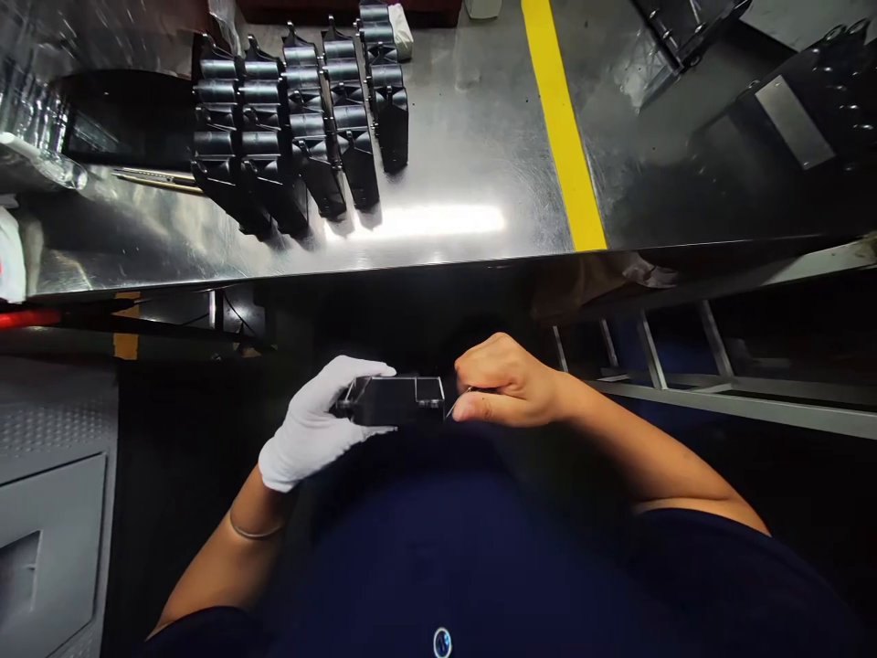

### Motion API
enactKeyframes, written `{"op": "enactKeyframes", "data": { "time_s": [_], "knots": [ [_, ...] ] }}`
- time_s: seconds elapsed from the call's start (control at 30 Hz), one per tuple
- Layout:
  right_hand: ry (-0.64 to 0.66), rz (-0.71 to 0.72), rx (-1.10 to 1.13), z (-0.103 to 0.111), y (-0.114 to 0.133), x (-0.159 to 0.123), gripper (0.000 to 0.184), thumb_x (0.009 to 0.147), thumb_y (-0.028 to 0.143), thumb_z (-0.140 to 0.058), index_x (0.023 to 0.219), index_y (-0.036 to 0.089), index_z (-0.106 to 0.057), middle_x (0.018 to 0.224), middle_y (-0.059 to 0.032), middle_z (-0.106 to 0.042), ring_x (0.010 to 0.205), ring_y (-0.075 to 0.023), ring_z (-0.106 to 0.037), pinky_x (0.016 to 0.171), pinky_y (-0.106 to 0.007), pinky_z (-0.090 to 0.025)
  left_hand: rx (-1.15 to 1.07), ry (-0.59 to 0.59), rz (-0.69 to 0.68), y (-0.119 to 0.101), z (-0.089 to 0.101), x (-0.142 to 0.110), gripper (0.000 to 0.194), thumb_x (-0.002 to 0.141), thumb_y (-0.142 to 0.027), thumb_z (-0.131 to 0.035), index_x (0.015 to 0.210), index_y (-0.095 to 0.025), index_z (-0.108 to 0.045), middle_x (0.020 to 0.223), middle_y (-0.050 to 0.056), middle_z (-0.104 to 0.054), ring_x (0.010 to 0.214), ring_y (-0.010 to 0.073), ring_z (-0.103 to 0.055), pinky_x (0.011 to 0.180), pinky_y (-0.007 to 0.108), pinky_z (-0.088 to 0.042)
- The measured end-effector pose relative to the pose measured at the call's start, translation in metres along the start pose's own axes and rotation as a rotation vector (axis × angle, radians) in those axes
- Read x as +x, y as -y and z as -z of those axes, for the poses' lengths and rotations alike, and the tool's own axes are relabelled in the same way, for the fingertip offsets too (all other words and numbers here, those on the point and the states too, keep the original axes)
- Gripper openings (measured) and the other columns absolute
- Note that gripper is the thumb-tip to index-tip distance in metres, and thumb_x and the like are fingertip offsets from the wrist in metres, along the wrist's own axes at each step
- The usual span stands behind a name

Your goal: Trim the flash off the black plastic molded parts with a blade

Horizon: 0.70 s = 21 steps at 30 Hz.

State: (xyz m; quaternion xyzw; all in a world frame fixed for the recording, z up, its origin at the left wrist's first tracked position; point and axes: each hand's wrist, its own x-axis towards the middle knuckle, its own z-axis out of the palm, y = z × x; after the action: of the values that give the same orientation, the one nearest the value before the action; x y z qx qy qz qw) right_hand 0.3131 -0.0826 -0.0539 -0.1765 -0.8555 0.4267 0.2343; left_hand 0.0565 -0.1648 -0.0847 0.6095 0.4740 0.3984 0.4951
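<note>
Black plastic part (397,400) lying crosswise, gloved left hand (311,425) gripping, right hand (503,382) seemingly pinching its end.

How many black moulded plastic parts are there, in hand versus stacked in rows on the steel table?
Black moulded plastic part held between the white-gloved left hand and bare right hand: 1
Rows of black moulded plastic parts on the steel table: 5
Total: 6 (parts per row unclear)

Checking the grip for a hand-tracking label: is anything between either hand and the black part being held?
Nothing visible. The gloved left hand grips the black part directly at its left end; the bare right hand pinches its right end.
</note>
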Motion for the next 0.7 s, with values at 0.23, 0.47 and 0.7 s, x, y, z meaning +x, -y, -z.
{"op": "enactKeyframes", "data": {
  "time_s": [0.23, 0.47, 0.7],
  "knots": [
    [-0.074, 0.188, -0.343, -0.003, 0.001, 0.021, 0.057, 0.086, 0.070, -0.050, 0.068, 0.016, -0.054, 0.060, 0.0030, -0.047, 0.054, -0.0081, -0.041, 0.050, -0.023, -0.021, -0.219, 0.132, 0.396, 0.000, 0.005, 0.010, 0.056, 0.065, -0.057, -0.079, 0.098, -0.013, -0.074, 0.083, 0.009, -0.072, 0.074, 0.0245, -0.064, 0.065, 0.033, -0.054],
    [-0.079, 0.171, -0.456, -0.007, -0.002, 0.020, 0.061, 0.090, 0.069, -0.042, 0.059, 0.017, -0.049, 0.055, 0.0036, -0.040, 0.051, -0.0082, -0.037, 0.050, -0.025, -0.018, -0.197, 0.105, 0.376, 0.004, 0.001, 0.012, 0.047, 0.072, -0.055, -0.073, 0.096, -0.014, -0.072, 0.087, 0.009, -0.071, 0.076, 0.0224, -0.062, 0.066, 0.030, -0.052],
    [-0.130, 0.101, -0.475, -0.010, -0.002, 0.021, 0.065, 0.091, 0.072, -0.036, 0.057, 0.017, -0.048, 0.056, 0.0027, -0.040, 0.052, -0.0086, -0.036, 0.050, -0.025, -0.018, -0.195, 0.094, 0.336, 0.004, -0.004, 0.014, 0.044, 0.076, -0.056, -0.069, 0.091, -0.015, -0.071, 0.087, 0.008, -0.071, 0.075, 0.0217, -0.062, 0.067, 0.030, -0.052]
  ]
}}
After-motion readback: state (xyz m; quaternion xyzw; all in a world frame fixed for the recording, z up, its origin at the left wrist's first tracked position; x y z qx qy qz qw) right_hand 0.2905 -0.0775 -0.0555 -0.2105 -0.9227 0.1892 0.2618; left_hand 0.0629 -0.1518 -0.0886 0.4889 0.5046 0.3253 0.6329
